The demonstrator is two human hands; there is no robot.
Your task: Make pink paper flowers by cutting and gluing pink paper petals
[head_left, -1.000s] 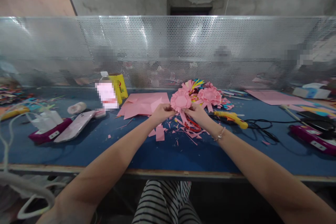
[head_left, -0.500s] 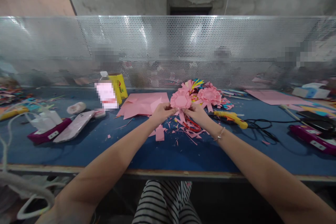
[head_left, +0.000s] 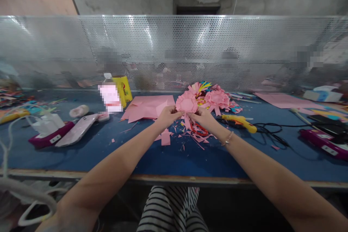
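Pink paper rosette (head_left: 186,102): from where I am standing, it is hiding some fingers of the left hand (head_left: 168,117) and right hand (head_left: 202,116). Red-handled tool (head_left: 201,132): its far end is lying hidden beside the right hand. Bottle (head_left: 110,96): coarse blocks are obscuring its label, while its body is covering part of the yellow packet (head_left: 125,90). Perforated screen (head_left: 152,36): its mesh is blurring the shapes behind. Purple power strip (head_left: 320,143): the right edge of view is cutting it off.

The near blue tabletop (head_left: 191,165) offers passage; the held pink rosette (head_left: 186,102) and perforated panel (head_left: 187,40) block beyond.
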